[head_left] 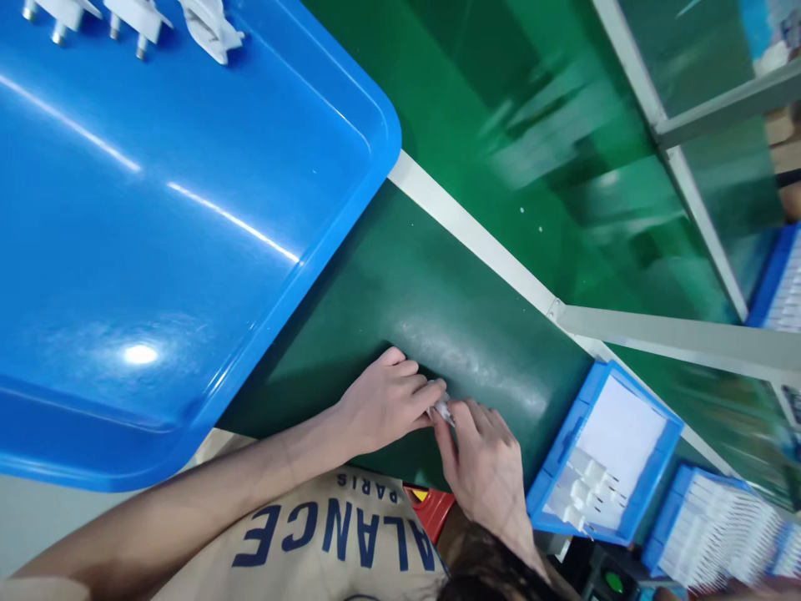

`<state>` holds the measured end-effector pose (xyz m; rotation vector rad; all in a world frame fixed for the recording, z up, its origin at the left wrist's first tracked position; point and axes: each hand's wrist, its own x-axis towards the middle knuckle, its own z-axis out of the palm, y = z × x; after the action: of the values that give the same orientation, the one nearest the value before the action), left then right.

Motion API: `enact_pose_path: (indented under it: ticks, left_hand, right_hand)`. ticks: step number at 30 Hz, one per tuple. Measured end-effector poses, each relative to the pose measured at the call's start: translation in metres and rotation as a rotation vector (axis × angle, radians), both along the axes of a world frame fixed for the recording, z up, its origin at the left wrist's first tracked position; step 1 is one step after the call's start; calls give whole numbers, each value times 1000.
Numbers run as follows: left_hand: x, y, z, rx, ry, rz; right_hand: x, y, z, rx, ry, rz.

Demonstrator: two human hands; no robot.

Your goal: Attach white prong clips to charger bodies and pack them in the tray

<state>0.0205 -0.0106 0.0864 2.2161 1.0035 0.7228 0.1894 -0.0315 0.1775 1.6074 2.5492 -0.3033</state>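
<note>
Small white part (441,409): it sits pinched between the fingertips of both hands, low over the dark green mat (438,309). It is mostly hidden by the fingers, so its shape cannot be told.

Away from the grip on the left-hand side, the big blue tray (188,209) fills much of the view, its rim overhanging the mat well apart from the hands. At its far edge lie a few white plug pieces (138,21), far beyond reach of the pinch. On the right-hand side of the grip, near the right wrist, stands a blue bin (556,455) with a row of white pieces (585,484) in it. A second bin (663,517) stands just past that one. Beyond the grip, across the mat, runs a grey frame rail (676,342).

The left hand (381,405) rests its heel on the mat, fingers curled and closed on the part from one side. The right hand (485,467) meets it from the other, thumb and fingertips closed on the same part.

As a judgement, the step in hand is close fingertip work on this one piece, the two hands pressing or fitting it between them. A piece this tiny calls for a steady, aligned pinch and a braced wrist in any further move, since it could easily slip onto the mat.
</note>
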Motion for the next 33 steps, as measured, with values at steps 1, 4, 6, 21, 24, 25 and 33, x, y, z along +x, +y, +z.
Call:
enact_pose_path:
  ticks: [1,4,6,21,24,25,33]
  left_hand:
    - [0,0,0,1,6,-5]
    - [-1,0,0,19,18,-10]
    - [-1,0,-1,30,5,5]
    - [0,-2,-3,89,3,35]
    - [1,-1,-2,48,-19,44]
    - [1,0,-2,28,-27,38]
    - [-7,-8,41,-555,-175,64]
  right_hand:
    - [-1,0,0,0,-1,-7]
    - [-3,2,2,-8,-14,-10]
    - [-4,4,3,-9,-39,9]
    - [1,-9,-9,90,-60,-46]
    - [13,-13,-8,18,102,-129]
    - [17,-15,-8,-8,208,-181]
    - [25,-54,-21,41,858,-255]
